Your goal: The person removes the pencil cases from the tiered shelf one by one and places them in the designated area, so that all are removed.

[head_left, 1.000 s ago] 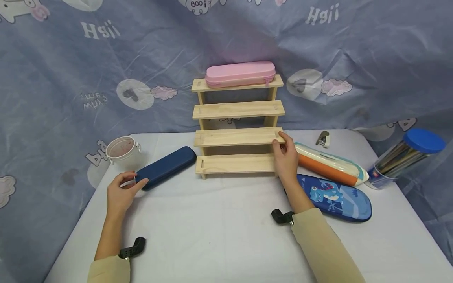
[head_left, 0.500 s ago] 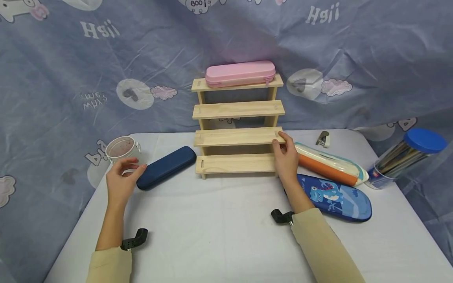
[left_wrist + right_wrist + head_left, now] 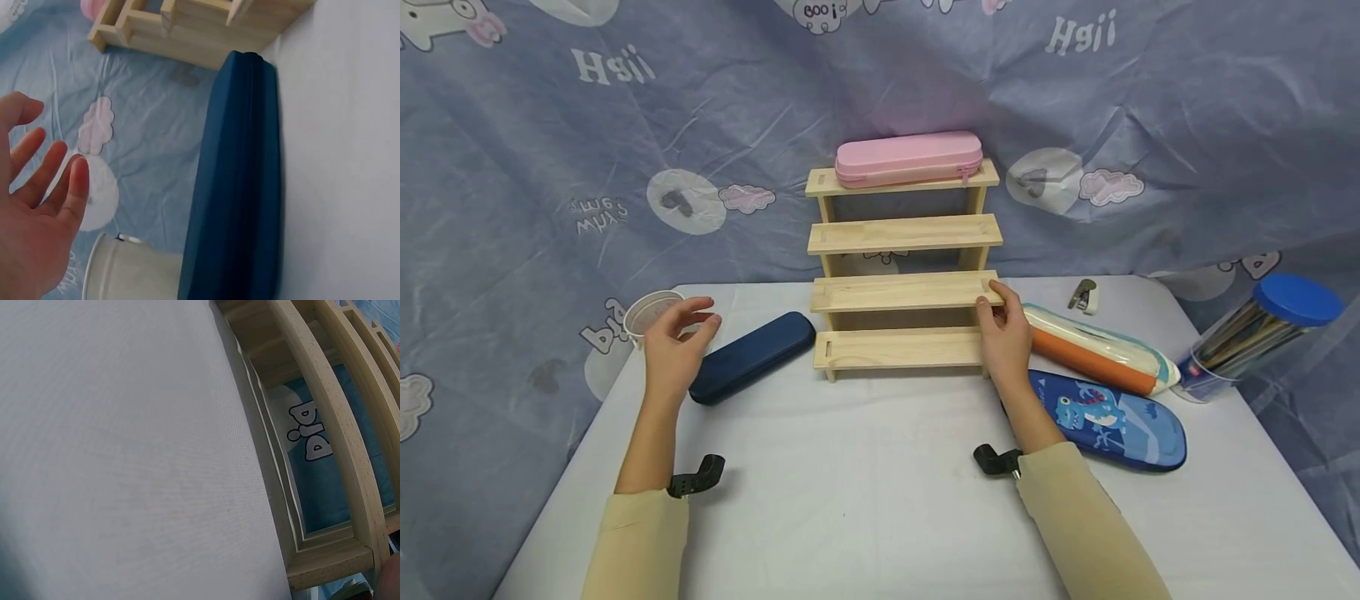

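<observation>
My left hand (image 3: 672,358) is raised between a small white bucket (image 3: 642,318) and a navy blue hard pencil case (image 3: 752,358) lying slanted on the table. Its fingers are loosely bent with nothing between them; the left wrist view shows the hand (image 3: 37,231) apart from the case (image 3: 234,175). My right hand (image 3: 1007,337) pinches the right end of the second-lowest step of a four-tier wooden shelf (image 3: 887,292). Only a sliver of that hand shows in the right wrist view, at the shelf's (image 3: 330,400) corner. On the top step lies a pink pencil case (image 3: 910,160).
Right of the shelf lie a clear-and-orange pencil-shaped case (image 3: 1097,350) and a blue dinosaur case (image 3: 1108,421), partly behind my right forearm. A small stapler (image 3: 1084,296) sits farther back. A blue-lidded clear jar (image 3: 1240,337) stands at the right edge; a blue-grey printed cloth (image 3: 737,108) hangs behind.
My left hand has come off the navy case's near end and moved up and slightly right, now overlapping the bucket. The right hand stays on the shelf.
</observation>
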A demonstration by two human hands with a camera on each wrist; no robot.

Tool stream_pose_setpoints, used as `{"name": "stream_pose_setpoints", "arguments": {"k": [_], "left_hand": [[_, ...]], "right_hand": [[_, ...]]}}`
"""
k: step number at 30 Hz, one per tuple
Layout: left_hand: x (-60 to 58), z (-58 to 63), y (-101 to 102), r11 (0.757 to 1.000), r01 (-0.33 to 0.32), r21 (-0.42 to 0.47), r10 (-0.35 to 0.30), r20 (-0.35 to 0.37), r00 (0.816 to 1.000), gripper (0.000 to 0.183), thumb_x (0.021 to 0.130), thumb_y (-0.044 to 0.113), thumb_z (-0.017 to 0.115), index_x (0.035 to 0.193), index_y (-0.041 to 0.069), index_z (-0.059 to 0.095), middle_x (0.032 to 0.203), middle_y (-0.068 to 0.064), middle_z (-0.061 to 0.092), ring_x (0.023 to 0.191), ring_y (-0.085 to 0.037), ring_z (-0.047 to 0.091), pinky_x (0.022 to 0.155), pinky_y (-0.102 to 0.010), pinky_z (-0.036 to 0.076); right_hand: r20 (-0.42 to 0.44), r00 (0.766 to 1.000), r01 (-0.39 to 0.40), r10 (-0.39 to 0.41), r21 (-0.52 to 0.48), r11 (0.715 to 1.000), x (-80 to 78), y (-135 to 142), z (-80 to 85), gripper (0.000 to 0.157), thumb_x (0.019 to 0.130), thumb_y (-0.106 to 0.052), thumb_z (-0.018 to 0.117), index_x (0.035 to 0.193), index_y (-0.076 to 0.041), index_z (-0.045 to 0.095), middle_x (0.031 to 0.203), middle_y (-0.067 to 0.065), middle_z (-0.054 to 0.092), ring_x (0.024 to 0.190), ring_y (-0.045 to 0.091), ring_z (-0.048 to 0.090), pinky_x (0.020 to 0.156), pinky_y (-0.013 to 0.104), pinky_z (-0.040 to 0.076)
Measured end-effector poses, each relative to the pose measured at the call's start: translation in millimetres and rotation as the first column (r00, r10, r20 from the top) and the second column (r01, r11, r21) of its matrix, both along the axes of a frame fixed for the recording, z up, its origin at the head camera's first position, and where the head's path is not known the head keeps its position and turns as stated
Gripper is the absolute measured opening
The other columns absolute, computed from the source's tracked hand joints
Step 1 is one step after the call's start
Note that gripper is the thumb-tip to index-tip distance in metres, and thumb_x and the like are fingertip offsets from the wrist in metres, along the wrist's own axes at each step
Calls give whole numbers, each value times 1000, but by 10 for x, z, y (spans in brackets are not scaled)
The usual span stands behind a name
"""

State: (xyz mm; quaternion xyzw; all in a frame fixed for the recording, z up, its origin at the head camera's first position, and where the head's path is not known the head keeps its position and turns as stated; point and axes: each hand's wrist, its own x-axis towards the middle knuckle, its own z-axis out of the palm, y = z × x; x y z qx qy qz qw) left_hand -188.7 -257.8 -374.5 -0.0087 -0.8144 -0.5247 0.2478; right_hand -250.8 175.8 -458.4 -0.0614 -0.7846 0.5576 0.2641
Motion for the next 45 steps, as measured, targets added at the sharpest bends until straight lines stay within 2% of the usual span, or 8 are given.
{"name": "stream_pose_setpoints", "arguments": {"k": [6, 12, 19, 23, 26, 33, 40, 45], "left_hand": [[-112, 126, 59, 997, 73, 24, -73, 8, 997, 36, 90, 15, 67, 125, 9, 64, 123, -15, 61, 104, -18, 61, 78, -21, 46], [-176, 242, 135, 992, 124, -24, -123, 26, 992, 40, 88, 10, 69, 127, 5, 60, 126, -14, 59, 109, -30, 59, 80, -23, 49], [-271, 334, 280, 985, 170, -23, -171, -7, 985, 40, 87, 11, 71, 125, 2, 60, 122, -12, 61, 109, -36, 58, 81, -27, 50], [-301, 322, 333, 985, 174, -23, -174, 2, 985, 39, 88, 11, 70, 125, 2, 60, 122, -12, 61, 109, -33, 59, 82, -29, 50], [-318, 292, 341, 983, 184, -22, -184, 4, 983, 37, 89, 8, 67, 124, 1, 60, 122, -13, 61, 108, -30, 59, 82, -27, 49], [-365, 247, 348, 977, 208, -40, -208, 17, 978, 32, 89, 3, 60, 121, 1, 62, 120, -14, 62, 106, -30, 61, 78, -23, 50], [-628, 177, 332, 969, 239, -61, -241, -27, 970, 30, 92, 19, 64, 121, 10, 65, 118, -4, 64, 101, -21, 62, 78, -26, 52], [-760, 324, 441, 966, 247, -78, -249, -21, 968, 32, 92, 23, 64, 122, 11, 64, 118, -1, 63, 104, -18, 60, 81, -30, 50]], "right_hand": [[5, 1000, -3, 3, -9, 1000, 7, 9, 5, 43, 93, -49, 56, 132, -32, 56, 127, -3, 60, 106, 13, 60, 90, 34, 50], [3, 1000, -1, 1, -1, 1000, 11, 1, 22, 43, 92, -49, 58, 132, -32, 57, 123, -2, 62, 103, 14, 60, 88, 34, 49], [-7, 999, 42, -42, -10, 999, -11, -42, 31, 39, 92, -42, 60, 129, -29, 60, 115, 0, 65, 96, 13, 59, 83, 29, 48], [-6, 997, 74, -74, -2, 997, -17, -75, 53, 38, 91, -37, 60, 127, -26, 61, 102, 2, 66, 86, 14, 57, 74, 28, 44], [2, 997, 77, -77, 11, 997, -19, -93, 78, 38, 92, -35, 58, 128, -24, 60, 102, 4, 66, 86, 16, 57, 75, 31, 45], [72, 996, 59, -57, -18, 998, -51, -119, 146, 37, 92, -28, 51, 128, -22, 55, 124, 1, 61, 100, 17, 55, 84, 35, 43], [80, 994, 69, -68, -16, 997, -88, -90, 137, 34, 90, -27, 50, 124, -24, 55, 128, -5, 58, 102, 14, 53, 87, 35, 42], [79, 995, 60, -59, -11, 998, -75, -84, 128, 35, 91, -29, 50, 126, -25, 54, 126, -5, 59, 99, 14, 55, 84, 35, 43]]}}
